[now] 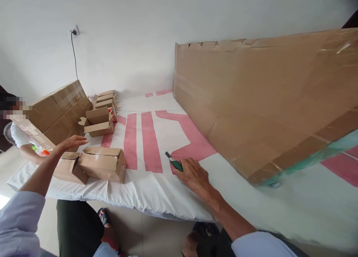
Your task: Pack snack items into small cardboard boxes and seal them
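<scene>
White wall (134, 29) fills the background, with a socket (74, 31) and a black cord (74, 56) hanging from it. Below stretches a desk (152, 192) draped in white cloth printed with broad pinkish-red bands. Near its front edge sits a closed brown carton (102, 164) with a strip of clear tape on top.

To the right of this carton, well apart from it, is the camera wearer's right hand (192, 173), low over the cloth. Its fingers are curled firmly around a green-handled cutter (176, 164), which lies between the hand and the carton, its dark, narrow tip pointing away from the wrist.

The left hand (73, 142) is just beyond the carton and to its left, palm down. Its fingers are stretched out, nearly straight and close together, with nothing gripped; whether the palm touches anything underneath is hard to tell from this angle.

A second carton (68, 170) sits against the carton's left side, partly covered by the left forearm. Beyond the carton stands an open carton (98, 129) with raised flaps, then a row of cartons (104, 100) running toward the wall. Farther left of the carton, a big taped box (61, 111) stands tilted, with a co-worker's white sleeve (19, 136) beside it. Well to the carton's right rises a large cardboard piece (251, 100), blue-green along its lower edge.
</scene>
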The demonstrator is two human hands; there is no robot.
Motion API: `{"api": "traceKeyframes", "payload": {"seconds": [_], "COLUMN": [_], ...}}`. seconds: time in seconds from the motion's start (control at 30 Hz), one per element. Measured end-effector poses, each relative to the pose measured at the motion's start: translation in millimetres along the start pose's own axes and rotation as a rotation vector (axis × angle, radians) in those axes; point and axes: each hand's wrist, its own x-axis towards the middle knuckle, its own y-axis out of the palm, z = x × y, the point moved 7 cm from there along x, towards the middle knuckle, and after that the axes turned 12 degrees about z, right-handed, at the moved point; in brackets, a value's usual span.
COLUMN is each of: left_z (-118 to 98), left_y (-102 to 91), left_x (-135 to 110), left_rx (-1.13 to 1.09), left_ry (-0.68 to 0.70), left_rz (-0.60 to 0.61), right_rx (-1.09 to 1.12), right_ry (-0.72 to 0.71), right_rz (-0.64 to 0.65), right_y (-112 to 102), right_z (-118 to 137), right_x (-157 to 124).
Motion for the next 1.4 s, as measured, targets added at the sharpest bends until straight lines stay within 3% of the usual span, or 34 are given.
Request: {"api": "traceKeyframes", "payload": {"seconds": [0.13, 0.27, 0.37, 0.6, 0.8, 0.9, 1.0, 1.13, 1.23, 1.3, 1.4], "left_z": [23.2, 29.0, 28.5, 33.9, 27.9, 28.7, 32.8, 42.9, 52.7, 59.2, 67.0], "left_y": [20.8, 51.3, 61.0, 55.7, 81.8, 95.8, 106.8, 121.2, 133.6, 140.3, 145.7], "left_x": [-48.0, -69.6, -76.9, -82.9, -88.6, -97.8, -106.0, -109.1, -106.9, -104.5, -100.6], "left_rx": [0.212, 0.303, 0.320, 0.123, 0.074, 0.106, 0.126, 0.007, -0.128, -0.244, -0.385], "left_ry": [0.075, 0.177, 0.231, 0.192, 0.217, 0.238, 0.273, 0.333, 0.359, 0.366, 0.340], "left_rz": [0.029, 0.001, -0.019, -0.059, -0.105, -0.109, -0.086, -0.055, -0.030, -0.007, 0.005], "right_rx": [-0.022, -0.061, -0.080, -0.094, -0.104, 0.036, 0.329, 0.807, 1.058, 1.097, 0.951], "right_ry": [-0.010, -0.001, -0.003, -0.037, -0.030, -0.033, -0.034, -0.046, -0.121, -0.205, -0.360], "right_rz": [-0.034, -0.081, -0.106, -0.144, -0.189, -0.260, -0.319, -0.199, -0.020, 0.088, 0.214], "right_y": [-0.8, -2.8, -2.5, 4.1, 6.6, -1.5, -12.8, -17.7, -26.2, -40.8, -68.9], "right_z": [0.9, 4.8, 5.6, 2.7, 1.7, -3.1, -8.9, 0.0, 29.3, 56.6, 104.6], "right_x": [0.7, 0.6, -1.5, -14.7, -24.0, -25.5, -24.7, -21.9, -26.2, -32.3, -41.6]}}
